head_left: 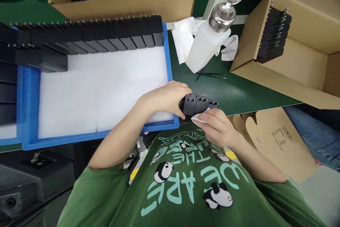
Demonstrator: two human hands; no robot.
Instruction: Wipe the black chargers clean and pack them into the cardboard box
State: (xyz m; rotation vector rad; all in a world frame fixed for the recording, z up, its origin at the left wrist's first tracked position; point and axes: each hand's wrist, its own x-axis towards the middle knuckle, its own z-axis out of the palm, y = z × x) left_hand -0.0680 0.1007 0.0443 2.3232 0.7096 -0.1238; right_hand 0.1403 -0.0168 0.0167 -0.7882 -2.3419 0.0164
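My left hand (174,96) is closed around the side of a short row of black power adapters (199,105), their metal plug pins facing up. Part of the row is hidden behind the fingers. A folded piece of white cloth (199,117) is pinched in my right hand (220,126), against the near side of the adapters. Just left of my hands lies a blue tray (170,67) with a white lining. More black adapters (101,35) stand in a row along its far side, pins up.
Beyond my hands stand a white pump bottle (205,44) with its metal lid raised, white cloths (183,37) and black tweezers (211,75). A cardboard box (127,5) of adapters is at the back. Another open box (294,81) on the right holds several adapters.
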